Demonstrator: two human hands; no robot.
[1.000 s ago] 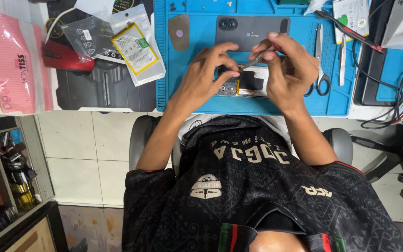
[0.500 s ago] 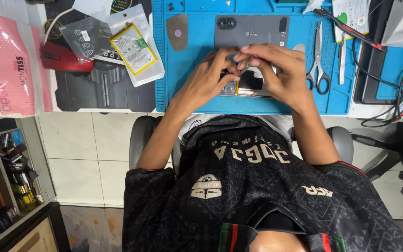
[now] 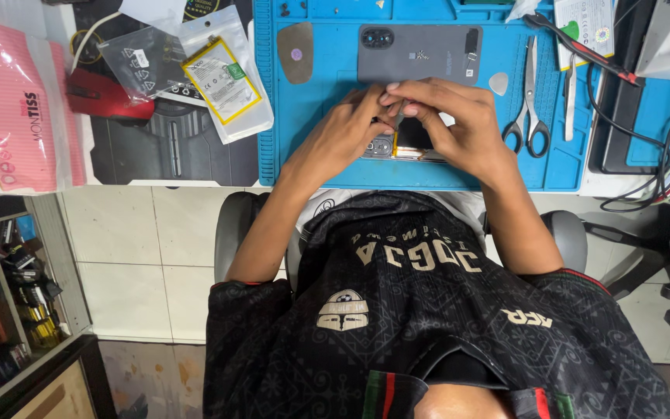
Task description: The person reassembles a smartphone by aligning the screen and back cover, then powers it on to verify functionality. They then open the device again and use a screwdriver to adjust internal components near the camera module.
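Opened phone (image 3: 409, 143) lies on blue mat (image 3: 319, 116), under both hands. Left hand (image 3: 343, 136) and right hand (image 3: 459, 124) fingertips pinched together above it; grey back cover (image 3: 420, 54) just beyond.

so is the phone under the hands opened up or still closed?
Opened up. The phone under both hands shows bare internals, and its grey back cover lies apart on the blue mat.
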